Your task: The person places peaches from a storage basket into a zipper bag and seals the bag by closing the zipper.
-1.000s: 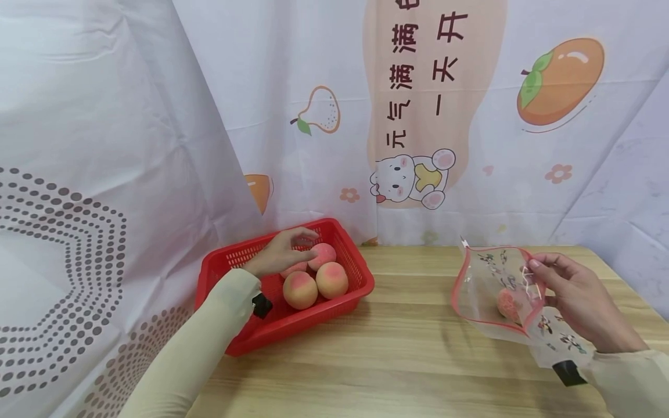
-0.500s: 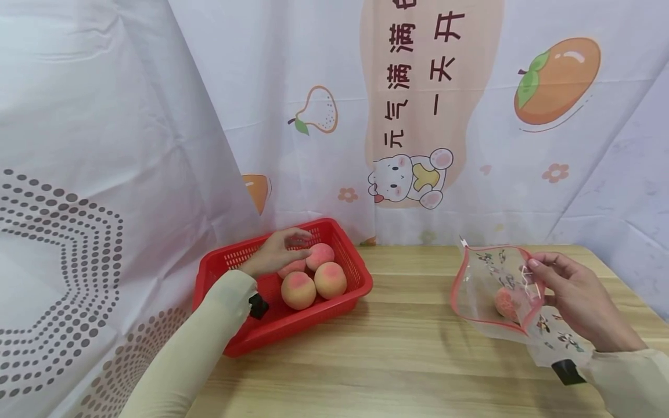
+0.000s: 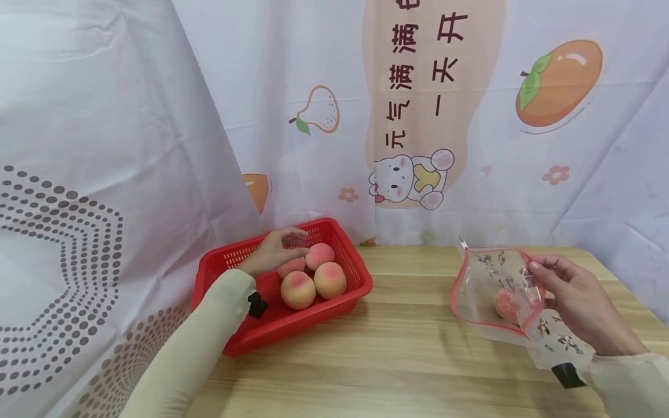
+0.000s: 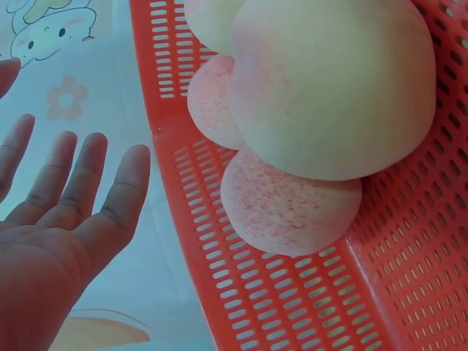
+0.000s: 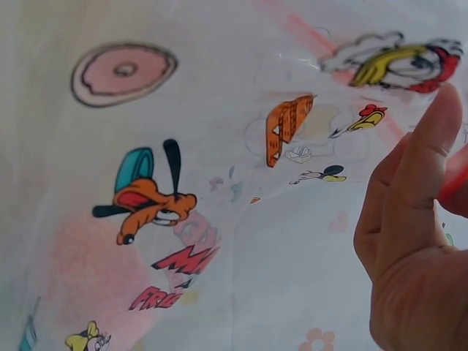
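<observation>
Above the red plastic basket (image 3: 292, 331), my left hand (image 3: 274, 251) hovers with loosely bent fingers and holds nothing. In the left wrist view its fingers (image 4: 124, 190) are spread, apart from the peaches (image 4: 329, 88). Several pink-and-yellow peaches (image 3: 299, 290) lie in the basket, one partly hidden behind the hand. On the right, my right hand (image 3: 580, 296) pinches the rim of a clear zip bag (image 3: 481, 284) with a red edge and cartoon prints. The bag's mouth gapes, and one peach (image 3: 505, 305) is inside, seen blurred through the film (image 5: 95, 270) in the right wrist view.
The wooden table (image 3: 397, 348) carries the basket on the left and the bag on the right. A printed cloth (image 3: 324, 162) hangs behind the table, and a dotted white cloth (image 3: 104, 174) hangs close by on the left.
My left hand has shifted very slightly left over the basket. The right hand and the bag stay nearly where they were, with the peach still inside.
</observation>
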The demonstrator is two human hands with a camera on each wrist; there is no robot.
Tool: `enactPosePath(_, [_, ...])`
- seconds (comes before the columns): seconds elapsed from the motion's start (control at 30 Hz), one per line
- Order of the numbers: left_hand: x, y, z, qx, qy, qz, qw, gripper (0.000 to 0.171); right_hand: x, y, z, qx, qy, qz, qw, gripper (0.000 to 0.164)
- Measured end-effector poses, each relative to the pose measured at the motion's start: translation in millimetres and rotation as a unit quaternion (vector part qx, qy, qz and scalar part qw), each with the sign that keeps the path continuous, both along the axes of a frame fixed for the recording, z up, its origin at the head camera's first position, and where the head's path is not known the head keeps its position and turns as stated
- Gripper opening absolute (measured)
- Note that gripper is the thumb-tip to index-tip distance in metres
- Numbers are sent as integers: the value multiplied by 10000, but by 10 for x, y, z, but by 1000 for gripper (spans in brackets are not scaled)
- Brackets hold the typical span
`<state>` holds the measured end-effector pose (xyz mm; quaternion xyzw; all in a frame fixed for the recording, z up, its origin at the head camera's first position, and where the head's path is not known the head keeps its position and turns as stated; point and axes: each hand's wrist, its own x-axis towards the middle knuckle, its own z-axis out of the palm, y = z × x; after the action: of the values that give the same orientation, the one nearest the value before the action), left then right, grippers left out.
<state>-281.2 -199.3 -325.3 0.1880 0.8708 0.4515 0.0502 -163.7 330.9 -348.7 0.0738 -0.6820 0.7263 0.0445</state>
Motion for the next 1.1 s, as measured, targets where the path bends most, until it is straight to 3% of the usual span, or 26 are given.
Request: enactPosePath(1.1, [-191, -312, -288, -166, -45, 489, 9987, 49, 6, -12, 10, -99, 76, 13, 9999, 22])
